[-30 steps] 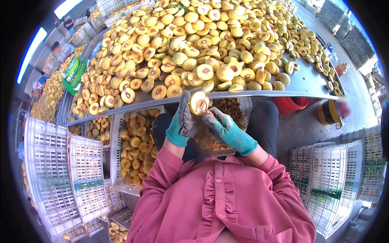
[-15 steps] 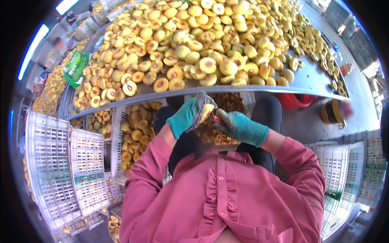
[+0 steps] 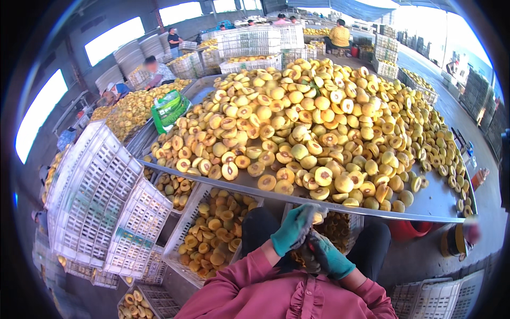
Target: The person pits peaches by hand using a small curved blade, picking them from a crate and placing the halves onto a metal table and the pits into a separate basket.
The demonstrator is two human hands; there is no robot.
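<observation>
Over my lap my two gloved hands meet. My left hand (image 3: 291,229), in a green glove with grey fingers, is closed around a pale yellow stone-fruit half (image 3: 319,217). Close below and to the right, my right hand (image 3: 330,256) is closed too, gripping a small red-handled tool (image 3: 312,245); its working end is hidden. Beneath the hands, between my knees, stands a crate (image 3: 357,232) with brownish fruit bits in it. Just beyond them rises a big heap of halved yellow stone fruit (image 3: 324,174) on a metal table (image 3: 244,181), many halves showing brown pits or hollows.
A white crate of fruit halves (image 3: 212,234) stands left of my knees. Stacked white crates (image 3: 90,196) tower at the far left. A green bag (image 3: 169,110) lies by the heap. A red tub (image 3: 410,229) sits under the table's right. Other people (image 3: 339,36) sit farther off.
The view has tipped up and turned left, bringing in the hall and other people. My hands stay together over my lap, with the fruit half still in the left.
</observation>
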